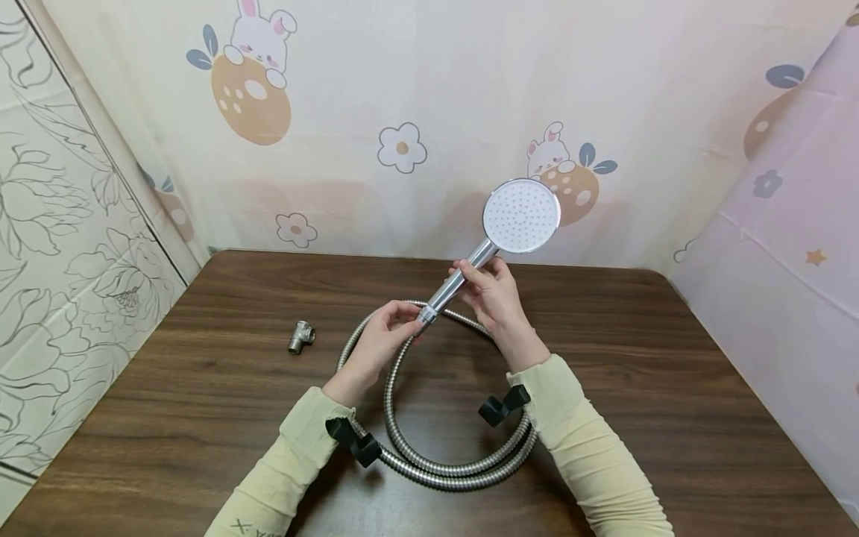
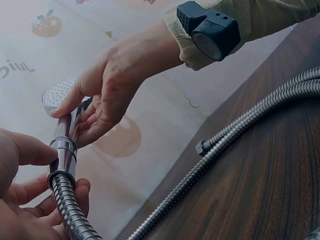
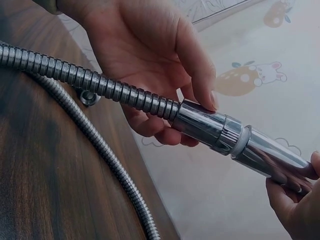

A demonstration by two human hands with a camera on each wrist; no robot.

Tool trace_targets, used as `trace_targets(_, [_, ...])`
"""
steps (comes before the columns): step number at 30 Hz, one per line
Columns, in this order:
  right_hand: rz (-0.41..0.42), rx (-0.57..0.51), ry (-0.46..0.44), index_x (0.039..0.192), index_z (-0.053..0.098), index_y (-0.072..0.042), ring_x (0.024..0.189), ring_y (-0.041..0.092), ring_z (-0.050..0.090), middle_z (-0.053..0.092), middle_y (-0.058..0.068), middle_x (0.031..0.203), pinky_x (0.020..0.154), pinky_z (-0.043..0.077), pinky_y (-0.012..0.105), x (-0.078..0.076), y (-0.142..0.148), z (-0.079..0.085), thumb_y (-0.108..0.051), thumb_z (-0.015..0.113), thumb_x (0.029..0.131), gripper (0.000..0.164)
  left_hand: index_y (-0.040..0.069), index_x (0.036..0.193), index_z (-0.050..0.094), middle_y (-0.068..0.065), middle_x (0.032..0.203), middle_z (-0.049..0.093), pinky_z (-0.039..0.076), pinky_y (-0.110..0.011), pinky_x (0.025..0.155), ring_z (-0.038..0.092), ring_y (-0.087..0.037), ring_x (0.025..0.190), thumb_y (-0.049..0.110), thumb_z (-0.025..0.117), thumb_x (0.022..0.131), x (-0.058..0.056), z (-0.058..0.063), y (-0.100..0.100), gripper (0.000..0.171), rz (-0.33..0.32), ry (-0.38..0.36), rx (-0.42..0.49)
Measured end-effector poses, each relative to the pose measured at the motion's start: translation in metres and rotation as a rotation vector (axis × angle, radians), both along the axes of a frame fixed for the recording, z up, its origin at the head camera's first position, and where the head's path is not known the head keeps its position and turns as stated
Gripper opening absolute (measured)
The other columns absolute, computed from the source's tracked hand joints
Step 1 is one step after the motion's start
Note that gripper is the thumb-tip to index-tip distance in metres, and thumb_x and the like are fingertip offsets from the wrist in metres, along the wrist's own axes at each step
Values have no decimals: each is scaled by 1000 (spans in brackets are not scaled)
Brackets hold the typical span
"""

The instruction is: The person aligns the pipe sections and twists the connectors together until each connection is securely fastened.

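Observation:
A chrome hand shower [image 1: 521, 216] with a round white spray face tilts up to the right over the wooden table. My right hand [image 1: 498, 302] grips its handle [image 3: 262, 152] between thumb and fingers. At the handle's lower end, my left hand [image 1: 377, 341] pinches the connector sleeve [image 3: 200, 119] of a ribbed metal shower hose [image 1: 456, 477]. Sleeve and handle line up, with a pale ring [image 3: 242, 140] showing between them in the right wrist view. From the sleeve the hose runs down and loops beneath both hands. Its other end carries a small hex nut [image 2: 202, 147].
A small metal tee fitting [image 1: 302, 337] lies on the table [image 1: 221, 418] left of my left hand. Patterned curtains [image 1: 416, 89] hang behind the table's far edge, and a flower-print panel [image 1: 60, 246] stands at left. Black wrist cameras [image 1: 503, 406] sit at both cuffs.

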State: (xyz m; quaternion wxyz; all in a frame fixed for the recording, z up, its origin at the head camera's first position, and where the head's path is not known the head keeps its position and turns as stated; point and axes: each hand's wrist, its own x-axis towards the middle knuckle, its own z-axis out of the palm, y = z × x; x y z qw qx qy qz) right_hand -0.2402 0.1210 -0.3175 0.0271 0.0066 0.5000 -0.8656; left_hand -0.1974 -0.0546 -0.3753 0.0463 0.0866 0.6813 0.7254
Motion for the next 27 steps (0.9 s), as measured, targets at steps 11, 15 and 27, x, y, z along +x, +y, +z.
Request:
trace_targets(11, [6,13,8,108,40,-12,82,16,64,61,7,91,74,53,32,0,-1,0,0,52,89,25,-3,112,50,-22,95,63,50,-31,74,61,-36,87,10,52,90,1,-2,1,25,-66,-26,8])
trace_targets(15, [5,7,9,106,40,-12,81,16,64,62,7,89,73,53,32,0,-1,-1,1,52,89,24,-3,111,50,-26,98,62,50,-30,73,62,-28,82,10,53,90,1,-1,1,25,-62,-25,3])
trace_targets(27, [5,-7,20,106,40,-10,79,16,64,62,8,89,73,53,32,-2,-1,-4,2,54,88,26,-1,108,53,-14,90,64,50,-33,73,62,-17,73,7,59,86,0,-1,3,24,1,-20,-19])
